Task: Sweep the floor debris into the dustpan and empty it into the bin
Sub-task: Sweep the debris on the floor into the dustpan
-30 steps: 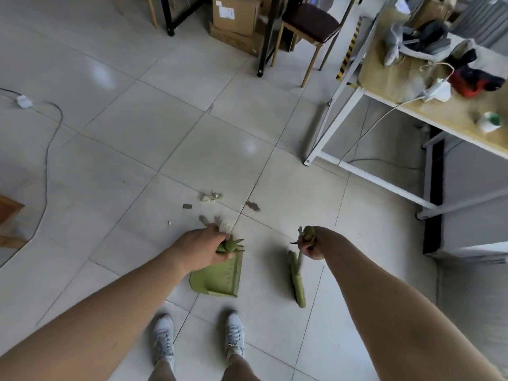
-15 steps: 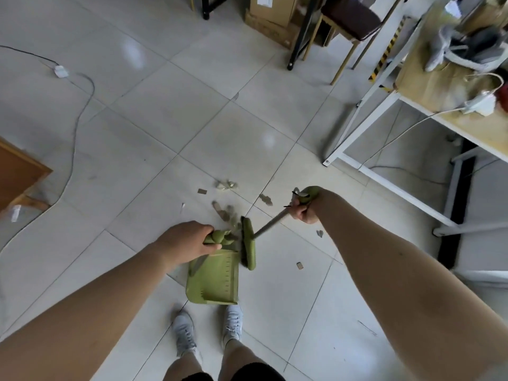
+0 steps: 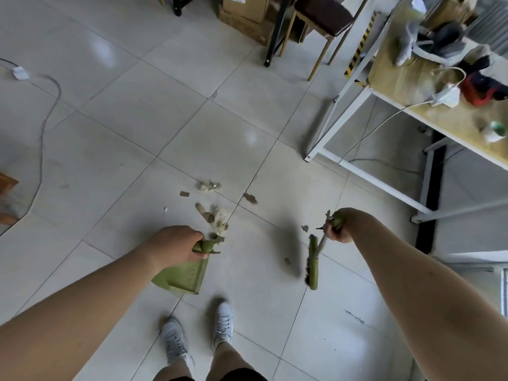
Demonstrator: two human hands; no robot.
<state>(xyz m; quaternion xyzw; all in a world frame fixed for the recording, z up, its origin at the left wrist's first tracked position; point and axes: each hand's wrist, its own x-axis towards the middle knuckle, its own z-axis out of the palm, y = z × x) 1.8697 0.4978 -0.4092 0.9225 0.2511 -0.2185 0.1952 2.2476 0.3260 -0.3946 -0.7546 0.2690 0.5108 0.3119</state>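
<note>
Now the right hand (image 3: 336, 226), fist closed around the broom handle, has swung the broom (image 3: 312, 266) away from the dustpan (image 3: 182, 276), out to the right and well apart from it. Left hand (image 3: 176, 247) grips the dustpan's handle. Most debris (image 3: 215, 215) lies just beyond the pan, unswept, so another stroke looks needed. No bin in view.

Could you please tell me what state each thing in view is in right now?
left hand: closed on the dustpan handle
right hand: closed on the brush handle
dustpan: held low, no scraps visible inside
brush: held apart from the dustpan, to its right
scraps: scattered on the floor, unswept
chair: upright
cable: loose across the floor
</note>
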